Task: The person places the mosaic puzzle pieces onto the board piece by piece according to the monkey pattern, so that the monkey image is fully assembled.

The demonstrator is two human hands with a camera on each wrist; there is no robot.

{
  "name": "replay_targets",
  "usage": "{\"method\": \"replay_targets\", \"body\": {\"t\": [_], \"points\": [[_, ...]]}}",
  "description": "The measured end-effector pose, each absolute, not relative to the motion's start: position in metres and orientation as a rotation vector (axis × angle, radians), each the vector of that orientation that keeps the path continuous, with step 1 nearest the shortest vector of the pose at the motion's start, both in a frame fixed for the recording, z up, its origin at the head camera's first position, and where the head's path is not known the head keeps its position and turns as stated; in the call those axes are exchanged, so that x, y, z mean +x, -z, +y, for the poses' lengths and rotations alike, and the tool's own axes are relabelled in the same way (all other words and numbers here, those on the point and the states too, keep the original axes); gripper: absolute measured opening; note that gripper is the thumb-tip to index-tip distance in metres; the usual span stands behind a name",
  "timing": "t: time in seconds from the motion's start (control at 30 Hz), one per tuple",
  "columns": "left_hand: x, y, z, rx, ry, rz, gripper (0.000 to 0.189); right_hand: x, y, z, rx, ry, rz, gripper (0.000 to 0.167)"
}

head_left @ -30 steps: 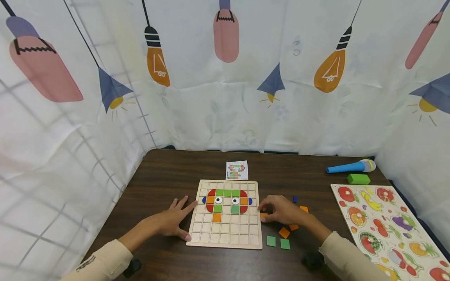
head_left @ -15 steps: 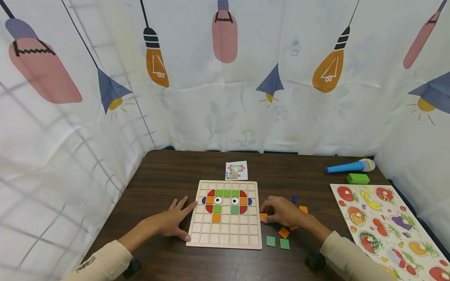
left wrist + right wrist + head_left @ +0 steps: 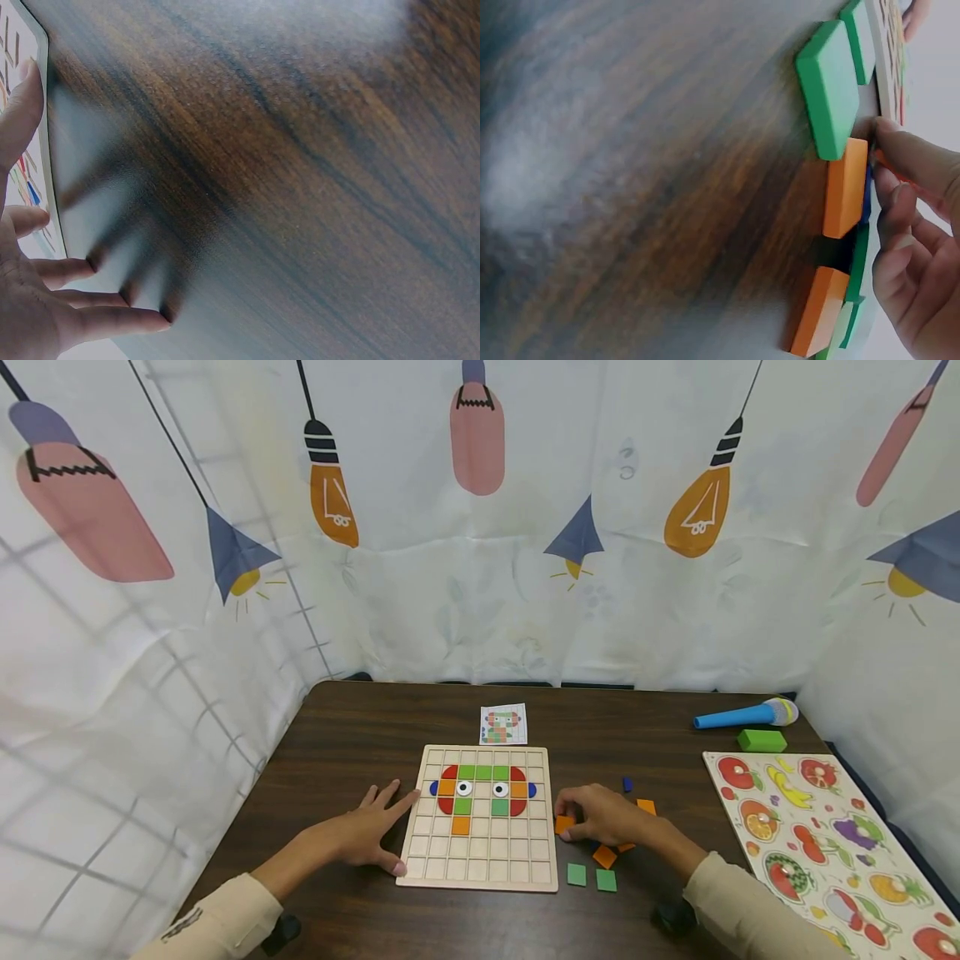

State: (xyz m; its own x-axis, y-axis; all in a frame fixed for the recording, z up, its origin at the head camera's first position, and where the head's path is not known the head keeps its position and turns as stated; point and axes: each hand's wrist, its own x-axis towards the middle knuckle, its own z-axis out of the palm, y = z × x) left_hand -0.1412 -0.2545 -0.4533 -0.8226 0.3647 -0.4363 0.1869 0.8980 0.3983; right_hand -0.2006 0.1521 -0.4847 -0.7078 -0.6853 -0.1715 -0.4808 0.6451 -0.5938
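Note:
A square wooden grid board [image 3: 480,864] lies on the table, with red, orange, green and blue tiles and two eye pieces forming a face-like pattern. My left hand [image 3: 369,831] is spread at its left side, thumb on the lower-left corner and index fingertip at the left edge. In the left wrist view, the other fingers of the left hand [image 3: 45,300] reach down to the table. Just right of the board, my right hand [image 3: 600,814] pinches an orange square tile [image 3: 564,824] between thumb and fingers. The hand partly hides this tile.
Two green tiles [image 3: 591,878], several orange tiles [image 3: 604,857] and a blue piece [image 3: 627,784] lie around the right hand. A printed pattern card [image 3: 503,724] is behind the board. Farther right are a toy microphone [image 3: 746,715], a green block [image 3: 762,742] and a fruit puzzle board [image 3: 817,835].
My right hand has drawn slightly away from the board's right edge, and the orange tile now sits tilted in its fingers. The left hand stays in place.

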Motion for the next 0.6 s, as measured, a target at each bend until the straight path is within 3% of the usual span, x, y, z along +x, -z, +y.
{"method": "replay_targets", "body": {"t": [0.3, 0.6], "points": [[-0.14, 0.451, -0.254, 0.401, -0.471, 2.539, 0.112, -0.201, 0.474, 0.158, -0.966, 0.849, 2.404, 0.033], [-0.141, 0.452, -0.255, 0.404, -0.473, 2.543, 0.112, -0.201, 0.472, 0.149, -1.031, 0.923, 2.365, 0.02]]}}
